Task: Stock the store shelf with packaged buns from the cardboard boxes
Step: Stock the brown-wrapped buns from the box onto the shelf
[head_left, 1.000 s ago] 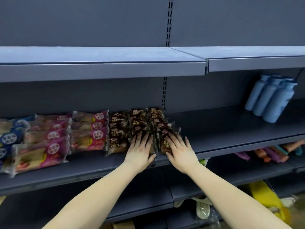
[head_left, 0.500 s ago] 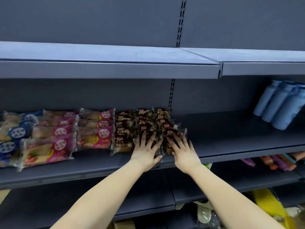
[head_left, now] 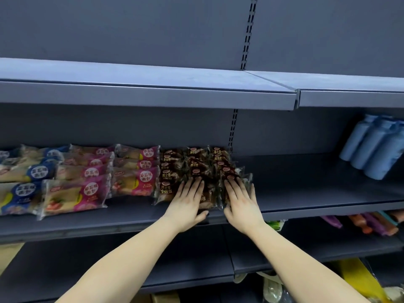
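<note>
Surroundings: the shelf (head_left: 109, 228) is carrying rows of wrapped buns. Right of the fingertips the board is lying bare up to the blue bottles (head_left: 371, 149), which are leaning well apart from the hands at the far right. An upper shelf (head_left: 131, 97) is hanging above the fingertips. Below the wrists, a lower board is holding orange and purple packets (head_left: 371, 224), blurred. A piece of cardboard (head_left: 162, 298) is showing at the bottom edge; cannot tell whether it is a box. Nothing is standing between the hands and the buns.

Counts: the brown bun packs (head_left: 168, 171) are lying in three overlapping columns, total not countable. The pink bun packs (head_left: 133, 182) are sitting just left of the left fingers, in two columns, three visible in the nearer one. The blue bun packs (head_left: 32, 173) are lying further left, cut by the frame edge. Bottles: three. Hands: two.

Pose: both forearms are reaching up and forward, palms down. The left hand (head_left: 188, 204) is lying flat on the front pack of the middle brown column, fingers (head_left: 192, 186) straight and close together, thumb at the shelf's front edge. The right hand (head_left: 241, 204) is pressing flat on the front pack of the right column, fingers (head_left: 236, 189) straight and slightly fanned. Neither hand is gripping anything.
</note>
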`<action>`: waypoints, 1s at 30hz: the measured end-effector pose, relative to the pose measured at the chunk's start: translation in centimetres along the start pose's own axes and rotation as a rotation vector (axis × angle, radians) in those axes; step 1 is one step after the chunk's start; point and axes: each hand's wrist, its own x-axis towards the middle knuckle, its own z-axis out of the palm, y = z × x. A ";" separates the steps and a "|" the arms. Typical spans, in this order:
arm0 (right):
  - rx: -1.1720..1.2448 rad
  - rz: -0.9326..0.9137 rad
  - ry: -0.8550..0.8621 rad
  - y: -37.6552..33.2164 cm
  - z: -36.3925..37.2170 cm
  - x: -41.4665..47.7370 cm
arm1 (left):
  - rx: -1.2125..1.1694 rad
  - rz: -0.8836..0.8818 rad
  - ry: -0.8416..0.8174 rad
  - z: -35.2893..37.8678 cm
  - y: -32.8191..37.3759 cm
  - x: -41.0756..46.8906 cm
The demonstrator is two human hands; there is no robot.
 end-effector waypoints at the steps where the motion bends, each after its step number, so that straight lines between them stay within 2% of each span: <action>1: 0.019 -0.012 0.015 -0.4 0.0 0.2 | 0.014 -0.009 0.003 -0.1 -0.3 -0.2; 9: 0.029 -0.149 0.049 -4.3 -0.1 1.1 | 0.048 -0.104 0.044 -0.5 -2.5 -2.8; 18: 0.114 -0.282 0.018 -10.2 0.0 2.0 | 0.086 -0.227 -0.057 -1.4 -6.7 -7.4; 23: 0.298 -0.361 0.129 -15.0 -1.1 2.3 | 0.086 -0.211 0.130 -3.1 -8.3 -9.8; 26: 0.318 -0.461 0.182 -17.5 -2.0 2.6 | 0.099 -0.184 0.208 -4.3 -9.3 -11.1; 30: 0.330 -0.485 0.162 -21.4 -2.4 2.7 | 0.079 -0.315 0.176 -4.4 -11.0 -14.3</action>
